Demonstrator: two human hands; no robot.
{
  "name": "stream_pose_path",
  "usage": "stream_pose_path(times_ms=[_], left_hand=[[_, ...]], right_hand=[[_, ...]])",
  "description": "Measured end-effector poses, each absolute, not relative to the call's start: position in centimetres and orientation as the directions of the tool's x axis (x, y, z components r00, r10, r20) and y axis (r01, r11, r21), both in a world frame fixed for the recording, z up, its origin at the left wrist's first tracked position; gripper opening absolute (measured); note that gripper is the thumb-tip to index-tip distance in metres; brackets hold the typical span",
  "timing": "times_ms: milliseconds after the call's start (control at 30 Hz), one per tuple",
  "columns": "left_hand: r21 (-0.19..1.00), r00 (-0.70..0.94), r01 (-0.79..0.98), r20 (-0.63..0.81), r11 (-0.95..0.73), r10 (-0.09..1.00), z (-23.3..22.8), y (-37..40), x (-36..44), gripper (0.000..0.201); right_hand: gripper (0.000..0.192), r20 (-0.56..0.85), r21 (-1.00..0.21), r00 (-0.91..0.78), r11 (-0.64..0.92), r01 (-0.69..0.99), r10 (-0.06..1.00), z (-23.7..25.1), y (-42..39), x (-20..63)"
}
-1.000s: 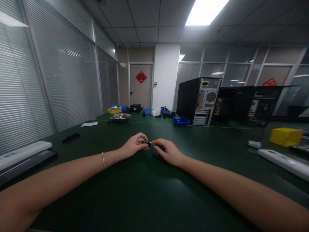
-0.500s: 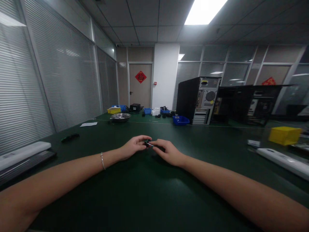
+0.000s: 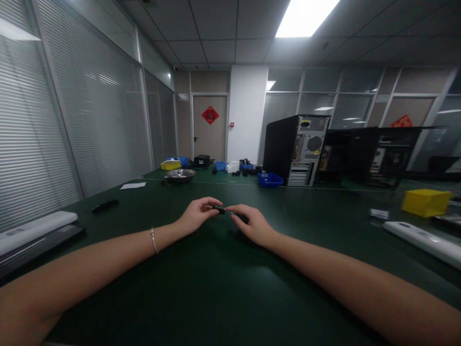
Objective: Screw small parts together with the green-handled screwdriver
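Observation:
Over the green table [image 3: 230, 288], my left hand [image 3: 196, 214] pinches a small black part [image 3: 219, 209] between thumb and fingertips. My right hand [image 3: 255, 227] is closed on what looks like a small screwdriver [image 3: 229, 212]. Its thin metal shaft points left and meets the black part or lies very close to it. A dark handle shows under the right palm. The two sets of fingertips almost touch, a little above the tabletop. The details of the black part are too small to make out.
A metal bowl [image 3: 180, 175], a yellow bin [image 3: 170, 165] and a blue bin [image 3: 270, 180] stand at the back. A computer case [image 3: 297, 150] rises at back right. A dark tool [image 3: 105, 206] and a white bar [image 3: 36, 228] lie left; a yellow box [image 3: 426, 202] sits right.
My left hand has shifted slightly left and up, and the black part is turned so more of it shows. The metal shaft lies a little higher and further right.

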State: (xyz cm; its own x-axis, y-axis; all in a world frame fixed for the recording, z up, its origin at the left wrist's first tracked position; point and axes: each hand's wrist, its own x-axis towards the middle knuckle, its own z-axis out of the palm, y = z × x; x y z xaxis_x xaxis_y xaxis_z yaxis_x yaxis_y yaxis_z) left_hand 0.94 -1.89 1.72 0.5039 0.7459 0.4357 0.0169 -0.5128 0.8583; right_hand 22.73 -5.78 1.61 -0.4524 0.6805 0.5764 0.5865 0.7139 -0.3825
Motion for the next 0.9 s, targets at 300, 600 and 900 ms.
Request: stream_pose_path(times_ms=[300, 600, 900], left_hand=[[0.815, 0.502, 0.090, 0.460, -0.573, 0.733, 1.74, -2.17, 0.77, 0.021], [0.863, 0.513, 0.038, 0.415, -0.503, 0.751, 1.71, -1.86, 0.94, 0.022], [0.911, 0.462, -0.031, 0.378, -0.411, 0.803, 1.39, -1.53, 0.84, 0.024]], right_hand=[[0.031, 0.514, -0.351, -0.469, 0.675, 0.649, 0.718, 2.10, -6.09, 22.89], [0.031, 0.535, -0.341, -0.493, 0.709, 0.618, 0.687, 1.96, -6.12, 22.92], [0.035, 0.574, -0.336, -0.500, 0.744, 0.577, 0.648, 1.78, -5.96, 22.75]])
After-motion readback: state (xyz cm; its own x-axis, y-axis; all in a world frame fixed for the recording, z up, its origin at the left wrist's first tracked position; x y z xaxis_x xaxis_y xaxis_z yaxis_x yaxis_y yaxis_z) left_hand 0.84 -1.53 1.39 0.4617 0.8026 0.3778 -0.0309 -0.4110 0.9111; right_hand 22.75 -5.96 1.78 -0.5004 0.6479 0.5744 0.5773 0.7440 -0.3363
